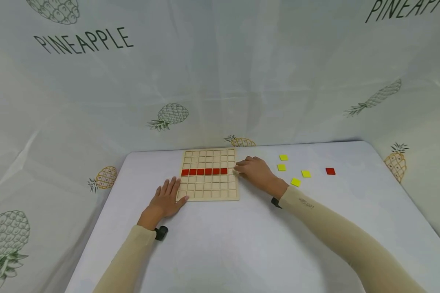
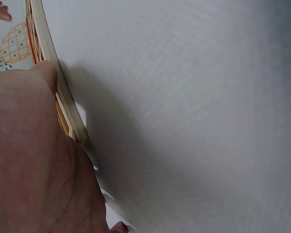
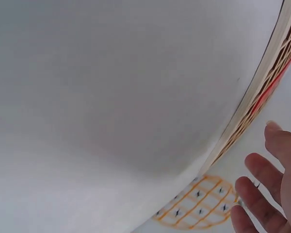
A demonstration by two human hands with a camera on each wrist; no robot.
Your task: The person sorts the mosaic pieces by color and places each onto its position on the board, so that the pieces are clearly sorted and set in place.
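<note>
A pale wooden grid board [image 1: 209,195] lies on the table. Across its middle runs a row of several red square tiles [image 1: 208,171], starting at the left edge; the cell at the row's right end shows bare wood. My left hand [image 1: 164,201] rests with spread fingers along the board's lower left corner, the thumb against the near edge, as the left wrist view also shows. Over the board's right edge, beside the end of the red row, reaches my right hand [image 1: 258,173]. In the right wrist view its thumb [image 3: 283,143] and fingers are apart, with nothing between them.
Several yellow square tiles [image 1: 306,173] lie scattered to the right of the board. Farther right is a single red tile [image 1: 330,171]. A pineapple-printed curtain [image 1: 220,81] hangs behind the white table [image 1: 220,252] and at its sides.
</note>
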